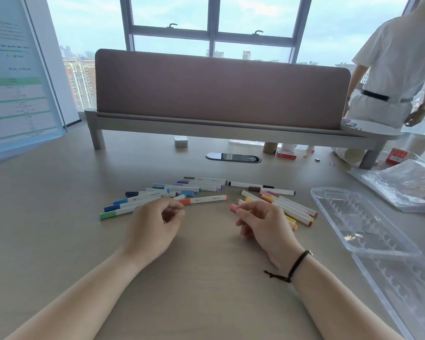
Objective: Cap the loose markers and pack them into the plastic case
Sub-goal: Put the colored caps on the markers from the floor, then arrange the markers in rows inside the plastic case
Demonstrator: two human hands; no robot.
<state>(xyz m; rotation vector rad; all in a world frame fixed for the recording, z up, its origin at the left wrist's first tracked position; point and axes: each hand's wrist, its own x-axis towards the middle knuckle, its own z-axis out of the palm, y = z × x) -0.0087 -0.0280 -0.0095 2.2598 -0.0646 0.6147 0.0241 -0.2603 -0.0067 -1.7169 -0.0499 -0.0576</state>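
Markers: white barrels with coloured caps, lying loose on the tan desk [59,197] in two fans just beyond the hands. Left fan [162,195]: blues, purples, teal, one grey, plus a green-capped marker [115,213] nearest the left edge of the group. An orange-capped marker [204,200] lies crosswise between the fans. Right fan [280,204]: pink, yellow, orange, red and brown caps, barrels overlapping. Two further markers, black-capped [248,184] and brown-capped [271,190], lie just behind the right fan.

Left hand [155,229]: fingers curled inward, tips close to the thumb, just beside the near ends of the blue markers; cannot tell whether they pinch one. Right hand [263,224]: fingers curled, a pink-capped marker [234,207] at its fingertips; the hand covers the barrel, so the hold is not confirmed. Black cord bracelet [296,266] on the right wrist.

Plastic case [358,222]: clear, open flat on the desk to the right of the markers, well apart from the hands. Rows of moulded marker slots visible in both halves; no markers in them. Crinkled clear plastic bag [407,185] behind the case.

Further back: mauve desk divider [221,92], oval cable port [233,157], small red box [287,154], and a person in white [390,69] at the far right.
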